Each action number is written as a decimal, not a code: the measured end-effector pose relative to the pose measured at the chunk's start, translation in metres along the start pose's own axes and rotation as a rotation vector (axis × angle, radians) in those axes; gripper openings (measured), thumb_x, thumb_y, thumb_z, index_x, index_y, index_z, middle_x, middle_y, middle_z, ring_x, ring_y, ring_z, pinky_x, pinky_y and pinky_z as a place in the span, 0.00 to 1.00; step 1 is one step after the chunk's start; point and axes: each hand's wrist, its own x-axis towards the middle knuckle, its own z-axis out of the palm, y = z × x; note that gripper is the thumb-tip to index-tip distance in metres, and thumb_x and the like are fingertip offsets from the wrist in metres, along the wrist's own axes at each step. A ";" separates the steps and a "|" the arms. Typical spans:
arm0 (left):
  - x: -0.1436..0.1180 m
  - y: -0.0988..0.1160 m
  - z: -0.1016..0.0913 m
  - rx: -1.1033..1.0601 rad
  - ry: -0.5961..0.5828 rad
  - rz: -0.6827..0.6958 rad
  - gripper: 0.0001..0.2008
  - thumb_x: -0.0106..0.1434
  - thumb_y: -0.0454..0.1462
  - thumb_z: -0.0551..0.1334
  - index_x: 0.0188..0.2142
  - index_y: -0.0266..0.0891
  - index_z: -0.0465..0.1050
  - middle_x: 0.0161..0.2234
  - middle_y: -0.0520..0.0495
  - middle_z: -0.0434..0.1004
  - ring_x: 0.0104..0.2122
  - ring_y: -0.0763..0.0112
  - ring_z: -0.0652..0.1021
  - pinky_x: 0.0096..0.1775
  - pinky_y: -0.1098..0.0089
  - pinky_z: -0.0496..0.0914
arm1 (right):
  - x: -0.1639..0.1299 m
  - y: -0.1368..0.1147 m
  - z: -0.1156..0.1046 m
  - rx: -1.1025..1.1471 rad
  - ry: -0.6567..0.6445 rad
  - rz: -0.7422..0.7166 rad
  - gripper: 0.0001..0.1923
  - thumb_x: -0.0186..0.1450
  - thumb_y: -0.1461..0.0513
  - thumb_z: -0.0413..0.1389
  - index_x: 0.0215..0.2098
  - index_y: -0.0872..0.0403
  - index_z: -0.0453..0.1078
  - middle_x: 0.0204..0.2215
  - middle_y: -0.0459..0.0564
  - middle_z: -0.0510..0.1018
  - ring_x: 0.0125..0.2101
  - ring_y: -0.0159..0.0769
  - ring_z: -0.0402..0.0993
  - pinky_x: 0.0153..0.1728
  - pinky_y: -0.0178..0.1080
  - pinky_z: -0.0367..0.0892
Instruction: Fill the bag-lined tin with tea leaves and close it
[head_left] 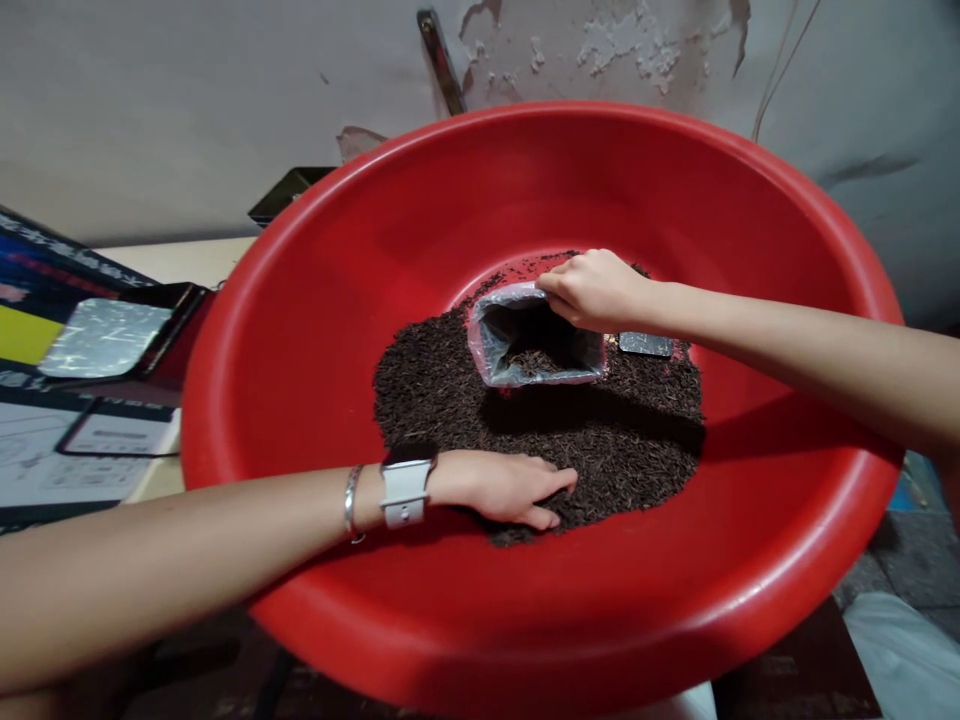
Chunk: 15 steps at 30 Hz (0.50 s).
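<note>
Pouch (536, 345), silvery crinkled foil, mouth gaping square, lies on dark grain heap (540, 420) at bottom of round glossy red plastic basin (315, 330). Right hand (592, 290) pinches pouch's upper rim, fingers closed on it. Left hand (506, 487) flat, fingers together, pressed into heap's near edge; white watch (405, 485), metal bangle (352, 503) on wrist.

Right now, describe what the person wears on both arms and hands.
Both forearms are bare, with no sleeves or gloves in view. The left wrist carries a smartwatch with a white band and, beside it, a thin silver bangle. The right hand and its wrist wear nothing.
</note>
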 end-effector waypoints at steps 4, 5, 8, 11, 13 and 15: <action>-0.007 -0.002 -0.025 0.168 0.336 0.100 0.15 0.72 0.40 0.49 0.51 0.36 0.67 0.46 0.38 0.72 0.39 0.65 0.76 0.40 0.70 0.68 | 0.001 0.000 0.001 0.009 0.006 -0.006 0.15 0.68 0.64 0.44 0.43 0.59 0.72 0.34 0.57 0.76 0.30 0.36 0.66 0.31 0.39 0.49; -0.010 -0.004 -0.032 0.230 0.485 0.053 0.16 0.73 0.40 0.47 0.50 0.36 0.67 0.46 0.38 0.71 0.40 0.65 0.75 0.41 0.68 0.68 | 0.001 0.000 0.001 0.011 0.006 -0.004 0.15 0.68 0.64 0.44 0.44 0.59 0.72 0.34 0.57 0.76 0.31 0.36 0.66 0.31 0.39 0.49; -0.021 -0.012 -0.049 0.431 0.811 -0.194 0.15 0.72 0.38 0.49 0.50 0.38 0.69 0.49 0.37 0.69 0.49 0.56 0.71 0.48 0.59 0.66 | 0.001 0.000 0.000 0.023 0.002 -0.002 0.15 0.67 0.63 0.45 0.44 0.58 0.72 0.35 0.56 0.76 0.32 0.37 0.67 0.33 0.39 0.51; -0.028 -0.012 -0.053 0.524 0.877 -0.317 0.13 0.70 0.40 0.54 0.50 0.41 0.71 0.51 0.38 0.70 0.54 0.50 0.67 0.52 0.51 0.62 | 0.000 0.000 0.000 0.037 -0.006 0.011 0.15 0.67 0.63 0.46 0.45 0.58 0.72 0.35 0.57 0.76 0.33 0.39 0.67 0.34 0.39 0.52; -0.027 -0.004 -0.050 0.539 0.797 -0.267 0.13 0.70 0.40 0.55 0.48 0.41 0.73 0.48 0.40 0.72 0.53 0.52 0.69 0.51 0.51 0.62 | 0.000 0.000 0.000 0.043 -0.002 0.018 0.16 0.67 0.63 0.45 0.44 0.58 0.72 0.35 0.57 0.76 0.34 0.39 0.68 0.35 0.40 0.52; -0.022 0.006 -0.043 0.510 0.617 -0.121 0.13 0.69 0.41 0.57 0.48 0.41 0.73 0.47 0.40 0.74 0.50 0.55 0.71 0.51 0.55 0.64 | 0.000 0.000 0.001 0.054 0.011 0.007 0.15 0.68 0.63 0.44 0.44 0.59 0.72 0.35 0.57 0.76 0.34 0.39 0.68 0.35 0.40 0.52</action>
